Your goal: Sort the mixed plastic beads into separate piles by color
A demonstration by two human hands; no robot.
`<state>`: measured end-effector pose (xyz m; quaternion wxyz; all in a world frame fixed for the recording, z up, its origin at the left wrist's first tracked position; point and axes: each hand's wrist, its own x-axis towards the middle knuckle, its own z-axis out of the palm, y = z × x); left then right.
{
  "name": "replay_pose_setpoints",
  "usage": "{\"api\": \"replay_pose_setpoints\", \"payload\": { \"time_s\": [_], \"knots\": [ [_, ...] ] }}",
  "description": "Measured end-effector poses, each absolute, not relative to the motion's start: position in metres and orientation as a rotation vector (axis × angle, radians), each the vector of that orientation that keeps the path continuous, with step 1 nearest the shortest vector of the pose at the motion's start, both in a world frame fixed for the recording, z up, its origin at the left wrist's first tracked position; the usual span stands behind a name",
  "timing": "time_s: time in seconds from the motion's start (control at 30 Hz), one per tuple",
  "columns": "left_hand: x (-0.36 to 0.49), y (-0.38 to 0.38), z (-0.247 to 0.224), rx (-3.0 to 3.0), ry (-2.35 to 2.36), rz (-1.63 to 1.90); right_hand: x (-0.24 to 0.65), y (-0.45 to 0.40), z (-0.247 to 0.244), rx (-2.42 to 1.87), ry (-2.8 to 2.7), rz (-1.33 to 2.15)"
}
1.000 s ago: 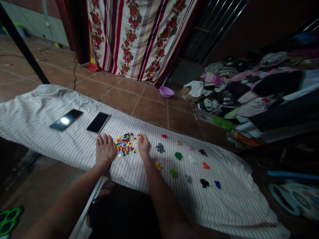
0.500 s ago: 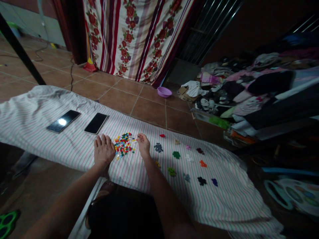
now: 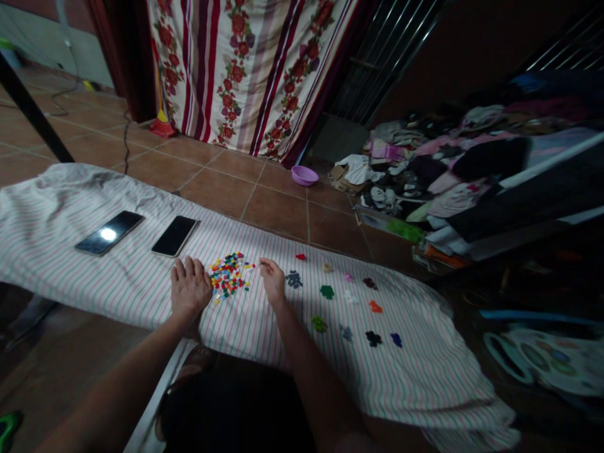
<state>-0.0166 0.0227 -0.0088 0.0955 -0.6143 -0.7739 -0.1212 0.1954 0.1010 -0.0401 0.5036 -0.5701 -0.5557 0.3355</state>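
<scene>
Many multicolored pieces (image 3: pixel 229 275) are lying beside the open left hand (image 3: pixel 190 286). The right hand (image 3: pixel 272 278) is facing them — grip unclear.

Two phones (image 3: pixel 174 236) lie on the left of the cloth (image 3: pixel 136 283), with the left hand (image 3: pixel 191 288), a pile of small pieces (image 3: pixel 229 275), the right hand (image 3: pixel 273 280) and small heaps (image 3: pixel 326 292) following rightward, while on the floor (image 3: pixel 278 212) beyond, a basin (image 3: pixel 304 177) stands between a curtain (image 3: pixel 252 75), left, and heaped clothes (image 3: pixel 443 160), right.
</scene>
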Motion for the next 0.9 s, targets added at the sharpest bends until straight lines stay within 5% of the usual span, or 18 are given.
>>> {"api": "replay_pose_setpoints", "payload": {
  "time_s": [0.9],
  "knots": [
    [-0.014,0.022,-0.002,-1.806,-2.325,-0.403,0.3,0.083,-0.036,-1.604,-1.502,0.154]
  ]
}}
